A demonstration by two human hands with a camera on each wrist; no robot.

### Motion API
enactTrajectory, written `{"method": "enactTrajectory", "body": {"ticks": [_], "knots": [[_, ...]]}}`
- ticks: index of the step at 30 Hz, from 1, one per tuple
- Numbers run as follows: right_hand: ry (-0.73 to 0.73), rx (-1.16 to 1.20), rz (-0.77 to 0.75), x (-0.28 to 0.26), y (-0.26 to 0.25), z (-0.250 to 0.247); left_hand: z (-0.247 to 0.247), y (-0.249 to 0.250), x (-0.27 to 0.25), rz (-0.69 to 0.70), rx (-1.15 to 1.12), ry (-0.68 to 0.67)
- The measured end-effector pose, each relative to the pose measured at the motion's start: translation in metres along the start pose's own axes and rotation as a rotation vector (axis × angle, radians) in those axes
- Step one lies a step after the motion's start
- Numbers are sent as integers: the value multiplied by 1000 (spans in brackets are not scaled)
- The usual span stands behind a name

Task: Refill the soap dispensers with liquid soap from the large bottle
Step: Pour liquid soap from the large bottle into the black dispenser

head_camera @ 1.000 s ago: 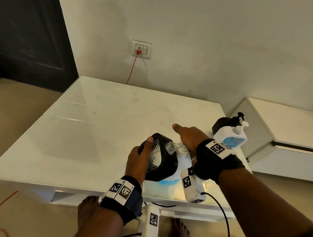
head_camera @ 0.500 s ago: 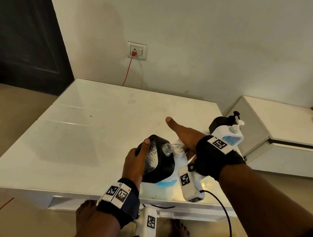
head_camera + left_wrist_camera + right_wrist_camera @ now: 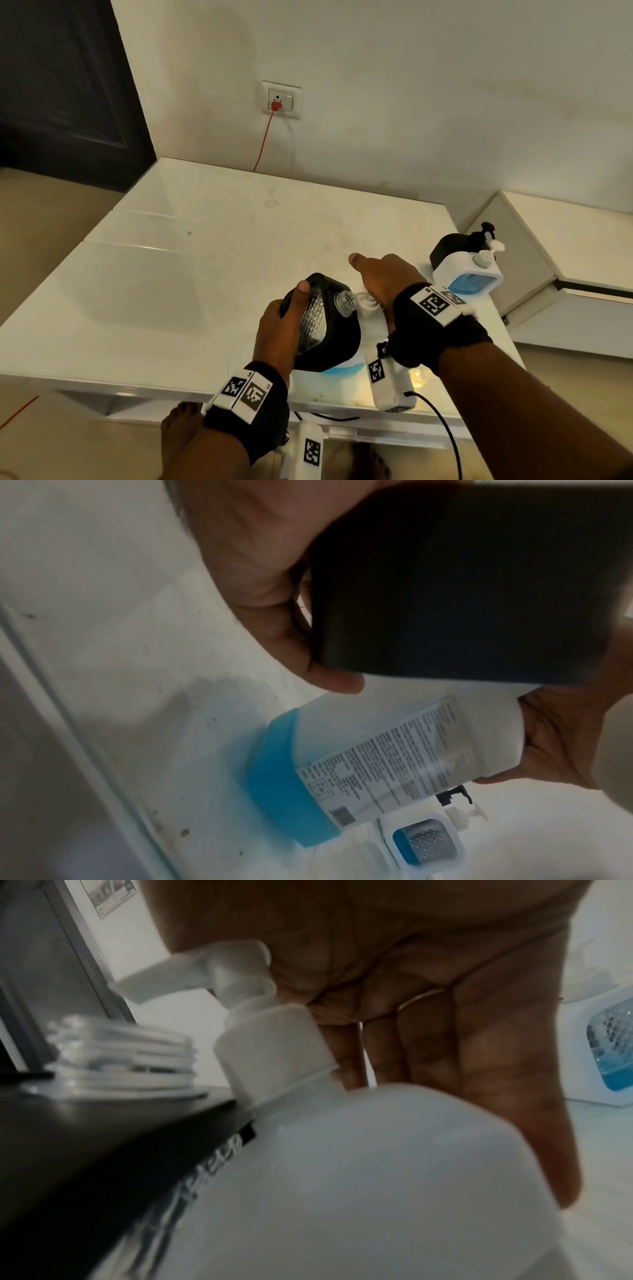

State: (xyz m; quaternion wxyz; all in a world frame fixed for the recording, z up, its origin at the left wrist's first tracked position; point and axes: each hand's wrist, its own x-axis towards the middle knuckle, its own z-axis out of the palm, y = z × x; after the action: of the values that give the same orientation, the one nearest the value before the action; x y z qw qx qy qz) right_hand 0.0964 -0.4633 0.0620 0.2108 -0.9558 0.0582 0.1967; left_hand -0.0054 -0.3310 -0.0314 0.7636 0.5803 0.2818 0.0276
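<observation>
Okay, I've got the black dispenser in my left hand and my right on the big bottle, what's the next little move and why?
Probably press the pump down with your right hand. Its nozzle points toward the open neck of the black dispenser, which your left hand holds tilted beside it, and the large bottle has blue soap at its bottom.

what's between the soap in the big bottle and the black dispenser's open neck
The white pump cap is on the large bottle, under the right hand, closing it. The black dispenser, gripped tilted by the left hand, has its clear neck open beside it.
</observation>
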Motion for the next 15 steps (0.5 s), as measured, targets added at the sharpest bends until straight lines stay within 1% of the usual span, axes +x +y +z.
{"method": "enactTrajectory", "body": {"ticks": [3, 6, 8, 9, 11, 15], "knots": [[-34, 72, 11, -4, -1, -3, 1, -1, 1, 2, -4, -3], [-138, 236, -1, -7, -4, -6, 0, 1, 1, 5, 1, -4], [-193, 276, 9, -9, -5, -9, 0, 1, 1, 8, 3, 0], [-189, 274, 12, -11, -6, -11, 0, 1, 1, 6, 2, -1], [-123, 238, 3, -12, -6, -12, 0, 1, 1, -1, -4, -8], [-35, 105, -1, -10, -5, -7, -1, -1, 2, -11, -22, -11]]}}
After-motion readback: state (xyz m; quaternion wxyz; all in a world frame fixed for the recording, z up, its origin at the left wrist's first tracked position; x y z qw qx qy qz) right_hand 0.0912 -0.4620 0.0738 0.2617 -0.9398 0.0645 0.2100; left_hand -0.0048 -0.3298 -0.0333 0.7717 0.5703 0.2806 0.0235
